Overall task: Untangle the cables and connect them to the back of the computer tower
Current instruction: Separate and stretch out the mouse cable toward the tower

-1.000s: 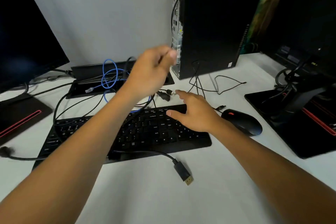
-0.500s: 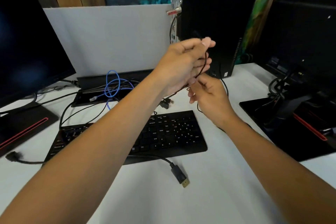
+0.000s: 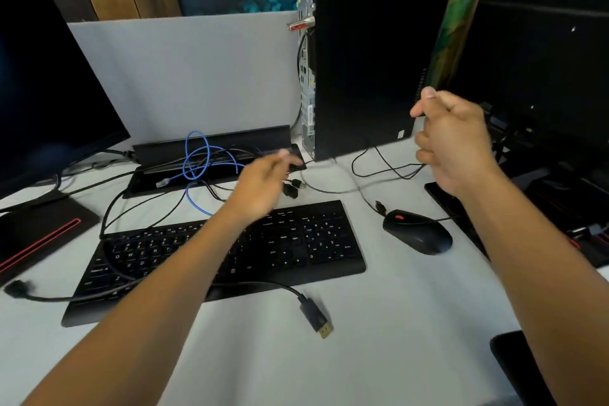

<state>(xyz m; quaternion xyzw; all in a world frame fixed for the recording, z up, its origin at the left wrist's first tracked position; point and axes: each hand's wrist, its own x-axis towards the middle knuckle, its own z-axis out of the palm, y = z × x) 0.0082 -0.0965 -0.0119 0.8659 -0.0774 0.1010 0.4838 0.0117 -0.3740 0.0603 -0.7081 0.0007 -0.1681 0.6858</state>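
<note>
The black computer tower (image 3: 369,76) stands at the back of the desk, its rear port panel (image 3: 306,82) facing left. My right hand (image 3: 451,142) is raised in front of the tower's lower right corner, fingers curled around a thin black cable (image 3: 389,168) that loops on the desk below it. My left hand (image 3: 263,181), blurred, reaches with straight fingers over two small black plugs (image 3: 293,188). A blue network cable (image 3: 197,158) lies coiled over a black cable tray (image 3: 214,145). A thick black cable with a gold-tipped plug (image 3: 318,323) lies in front of the keyboard (image 3: 296,250).
A black mouse (image 3: 417,232) sits right of the keyboard, with a loose USB plug (image 3: 379,207) beside it. Monitors stand at the left (image 3: 49,76) and right (image 3: 543,76) on black bases. A grey divider (image 3: 197,76) closes the back.
My hands, joined on the thin cable in front of the tower, have parted. The right hand swung right with the cable; the left dropped towards the plugs by the tray.
</note>
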